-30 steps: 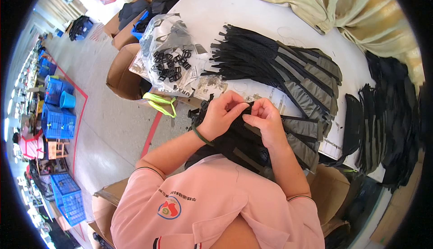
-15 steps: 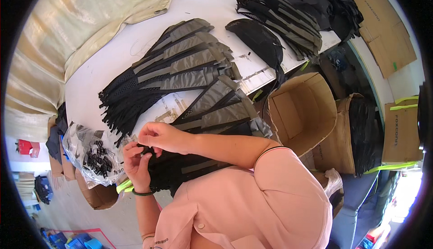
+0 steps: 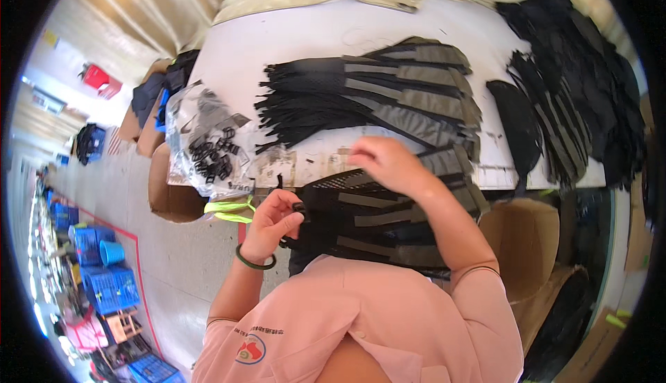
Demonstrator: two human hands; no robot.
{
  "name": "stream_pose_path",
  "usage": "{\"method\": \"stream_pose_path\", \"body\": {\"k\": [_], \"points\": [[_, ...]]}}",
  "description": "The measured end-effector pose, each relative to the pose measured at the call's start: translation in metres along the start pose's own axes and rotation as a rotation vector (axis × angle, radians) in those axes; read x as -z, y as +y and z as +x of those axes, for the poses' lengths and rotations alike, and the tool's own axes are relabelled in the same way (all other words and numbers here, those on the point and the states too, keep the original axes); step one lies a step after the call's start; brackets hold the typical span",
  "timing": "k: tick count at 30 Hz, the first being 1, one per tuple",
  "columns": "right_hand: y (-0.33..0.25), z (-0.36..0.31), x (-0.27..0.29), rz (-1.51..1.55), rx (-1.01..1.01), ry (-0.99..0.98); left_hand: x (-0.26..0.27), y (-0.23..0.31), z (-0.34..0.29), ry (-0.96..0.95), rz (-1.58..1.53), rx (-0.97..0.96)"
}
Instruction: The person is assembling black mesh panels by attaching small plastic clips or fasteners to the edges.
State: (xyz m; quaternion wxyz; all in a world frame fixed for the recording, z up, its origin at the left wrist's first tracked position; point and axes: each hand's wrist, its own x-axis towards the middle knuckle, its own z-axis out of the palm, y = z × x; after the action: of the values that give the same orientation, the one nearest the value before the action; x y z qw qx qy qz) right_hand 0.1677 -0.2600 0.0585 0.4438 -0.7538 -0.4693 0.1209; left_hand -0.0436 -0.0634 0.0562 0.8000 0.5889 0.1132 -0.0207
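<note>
A stack of black mesh pieces with olive straps (image 3: 388, 223) lies in front of me at the near edge of the white table (image 3: 291, 43). My left hand (image 3: 272, 227), with a green band on its wrist, pinches a small black buckle (image 3: 300, 208) at the left end of the top piece. Above the stack's far edge, my right hand (image 3: 390, 164) is raised and blurred, with the fingers loosely curled. I cannot tell whether it holds anything.
A clear plastic bag of black buckles (image 3: 208, 148) sits at the table's left end. A fanned pile of black and olive pieces (image 3: 395, 95) lies farther back, with dark piles (image 3: 576, 98) to the right. Cardboard boxes stand at left (image 3: 166, 199) and right (image 3: 520, 244). Blue crates (image 3: 104, 282) are on the floor.
My hands were together on the top piece. The right hand has since lifted off it and moved away over the stack, while the left hand keeps its grip. My head has turned.
</note>
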Motion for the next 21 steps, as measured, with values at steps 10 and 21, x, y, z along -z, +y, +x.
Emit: {"method": "stream_pose_path", "body": {"k": [10, 21], "points": [[0.083, 0.066, 0.026, -0.816, -0.06, 0.324, 0.008, 0.006, 0.009, 0.37, 0.526, -0.287], [-0.001, 0.037, 0.023, -0.939, 0.234, 0.273, -0.019, 0.006, 0.085, 0.186, -0.281, 0.054]]}}
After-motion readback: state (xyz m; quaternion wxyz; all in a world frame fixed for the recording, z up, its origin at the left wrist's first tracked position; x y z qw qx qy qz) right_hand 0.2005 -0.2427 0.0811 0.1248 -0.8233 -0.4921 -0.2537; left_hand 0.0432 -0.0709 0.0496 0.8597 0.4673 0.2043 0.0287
